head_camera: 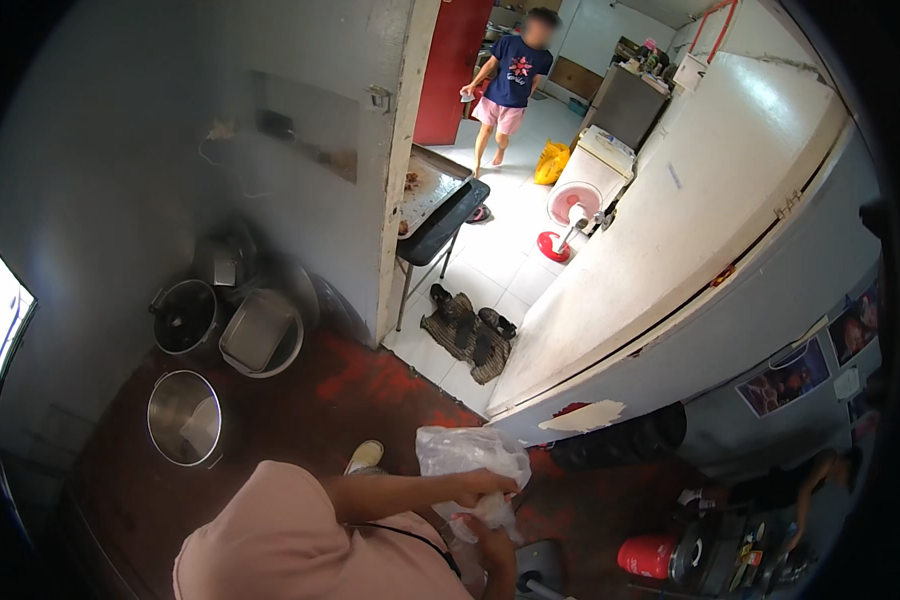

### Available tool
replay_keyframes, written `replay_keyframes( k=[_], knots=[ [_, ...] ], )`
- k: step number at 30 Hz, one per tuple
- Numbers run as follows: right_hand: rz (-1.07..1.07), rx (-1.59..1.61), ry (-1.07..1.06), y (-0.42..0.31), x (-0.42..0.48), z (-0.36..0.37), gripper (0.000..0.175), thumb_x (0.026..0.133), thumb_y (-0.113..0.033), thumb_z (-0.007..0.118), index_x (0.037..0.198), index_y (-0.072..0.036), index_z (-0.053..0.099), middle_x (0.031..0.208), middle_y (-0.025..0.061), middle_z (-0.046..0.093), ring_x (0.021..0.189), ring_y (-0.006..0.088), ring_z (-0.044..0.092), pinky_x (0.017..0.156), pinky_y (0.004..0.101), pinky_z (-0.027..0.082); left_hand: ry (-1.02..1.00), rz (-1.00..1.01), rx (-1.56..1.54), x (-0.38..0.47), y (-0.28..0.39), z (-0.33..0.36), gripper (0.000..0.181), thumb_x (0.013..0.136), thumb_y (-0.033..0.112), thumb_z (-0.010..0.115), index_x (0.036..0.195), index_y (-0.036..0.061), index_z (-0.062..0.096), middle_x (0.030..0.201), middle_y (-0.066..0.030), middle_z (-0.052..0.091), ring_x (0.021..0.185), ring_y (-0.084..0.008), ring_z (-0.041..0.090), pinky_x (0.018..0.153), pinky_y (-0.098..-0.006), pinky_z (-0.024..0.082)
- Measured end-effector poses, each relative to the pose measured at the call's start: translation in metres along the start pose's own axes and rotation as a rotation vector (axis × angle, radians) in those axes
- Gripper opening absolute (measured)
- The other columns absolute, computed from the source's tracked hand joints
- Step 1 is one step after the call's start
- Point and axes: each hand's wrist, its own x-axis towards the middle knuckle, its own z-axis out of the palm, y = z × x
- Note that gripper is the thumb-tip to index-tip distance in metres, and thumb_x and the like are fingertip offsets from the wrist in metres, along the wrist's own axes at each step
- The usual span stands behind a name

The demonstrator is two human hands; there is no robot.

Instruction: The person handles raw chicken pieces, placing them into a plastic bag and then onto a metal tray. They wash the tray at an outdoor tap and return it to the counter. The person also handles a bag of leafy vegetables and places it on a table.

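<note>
A translucent white plastic bag (461, 450) hangs in front of my body at the bottom centre, its contents too blurred to name. My left hand (487, 486) is closed on the upper part of the bag, the arm reaching across from the pink sleeve. Just below it, my right hand (484, 529) grips the gathered plastic of the same bag. The fingers of both hands are partly hidden by the folds.
Metal pots (184, 418) and a basin (262, 330) stand at left. A doorway shows a tray on a folding table (450, 225), a rumpled mat (465, 337), an electric fan (574, 206) and a person (521, 71). Another person (810, 487) bends over cookware at lower right.
</note>
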Motion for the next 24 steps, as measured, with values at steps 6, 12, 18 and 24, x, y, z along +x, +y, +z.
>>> replay_keyframes(
  k=[6, 12, 18, 24],
  knots=[
    [0.090, -0.277, -0.132, 0.002, 0.010, -0.008, 0.035, 0.087, -0.031, 0.073, 0.103, 0.000, 0.071, 0.091, 0.0039, 0.069, 0.081, 0.0142, 0.063, 0.072, 0.0320, 0.051, 0.029, -0.713, 0.654, -0.005, 0.000, -0.061, 0.031, 0.079, 0.024, 0.078, 0.103, 0.0055, 0.071, 0.095, -0.0088, 0.069, 0.081, -0.0256, 0.063, 0.077, -0.0418, 0.055],
    [-0.649, -0.719, 0.077, -0.052, -0.006, -0.004, 0.033, 0.082, -0.022, 0.070, 0.107, 0.000, 0.067, 0.103, 0.0157, 0.066, 0.090, 0.0324, 0.065, 0.081, 0.0392, 0.052, -0.727, -0.316, 1.979, 0.017, -0.044, -0.082, 0.038, 0.063, 0.020, 0.086, 0.096, 0.0036, 0.076, 0.099, -0.0148, 0.074, 0.085, -0.0307, 0.068, 0.078, -0.0436, 0.056],
    [-0.984, -0.478, 0.188, -0.058, -0.004, 0.000, 0.028, 0.080, -0.009, 0.059, 0.106, 0.000, 0.065, 0.116, 0.0209, 0.063, 0.102, 0.0345, 0.065, 0.091, 0.0410, 0.051, -0.729, -0.035, 1.581, 0.005, 0.013, -0.022, 0.038, 0.078, 0.022, 0.075, 0.114, 0.0120, 0.070, 0.110, -0.0132, 0.071, 0.106, -0.0324, 0.069, 0.089, -0.0442, 0.052],
    [-0.261, 0.230, 0.220, 0.022, 0.009, -0.020, 0.023, 0.083, -0.014, 0.059, 0.101, -0.003, 0.067, 0.115, 0.0079, 0.067, 0.103, 0.0162, 0.062, 0.088, 0.0334, 0.050, -0.779, -0.003, 1.758, 0.003, 0.063, 0.013, 0.035, 0.078, 0.012, 0.069, 0.114, 0.0101, 0.066, 0.105, -0.0165, 0.070, 0.103, -0.0374, 0.067, 0.087, -0.0449, 0.054]
  ],
)
